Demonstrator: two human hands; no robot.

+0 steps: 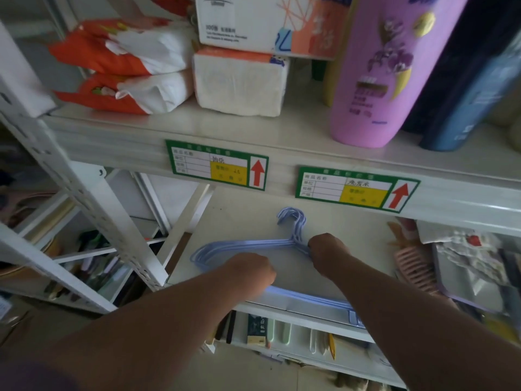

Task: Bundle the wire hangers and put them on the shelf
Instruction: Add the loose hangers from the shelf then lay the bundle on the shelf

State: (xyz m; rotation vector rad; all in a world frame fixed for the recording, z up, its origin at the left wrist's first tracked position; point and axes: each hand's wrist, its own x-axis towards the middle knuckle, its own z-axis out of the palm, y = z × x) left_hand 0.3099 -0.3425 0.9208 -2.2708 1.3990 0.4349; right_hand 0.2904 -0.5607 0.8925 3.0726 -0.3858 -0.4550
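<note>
A stack of light blue wire hangers [248, 245] lies flat on the white middle shelf [248, 210], hooks pointing toward the back. My left hand [251, 270] is closed around the bottom bar of the stack near the shelf's front edge. My right hand [328, 251] grips the hangers at the neck, just below the hooks. The right end of the bottom bar sticks out past the front edge and runs under my right forearm.
Pink combs [414, 268] and packaged goods [473, 266] lie on the same shelf to the right. The upper shelf holds tissue packs [239, 83], a purple bottle [377, 80] and dark bottles. Green price labels [215, 165] hang on its front edge. A slotted upright [93, 210] stands left.
</note>
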